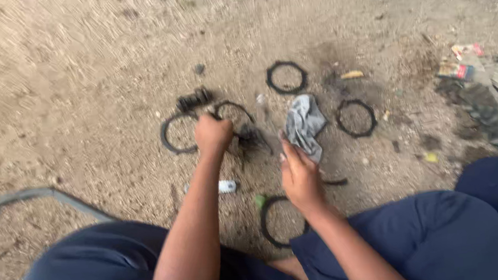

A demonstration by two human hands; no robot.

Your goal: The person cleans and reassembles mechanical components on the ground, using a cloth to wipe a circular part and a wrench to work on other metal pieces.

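Note:
My left hand (212,134) is closed around a dark, greasy part (250,137) held just above the sandy ground, beside a thin black ring (234,108). My right hand (300,175) grips the lower end of a grey rag (304,124) that hangs up and to the right of it. Black rubber rings lie around both hands: one open ring (174,133) left of my left hand, one (286,77) farther away, one (357,118) right of the rag, and one (273,222) near my knees.
A ribbed black part (194,99) lies beyond my left hand. A small white piece (226,186) sits between my arms. A curved grey strip (37,198) lies at left. Dirty cloths and scraps (487,103) are piled at right. My dark blue trouser legs (419,233) fill the bottom.

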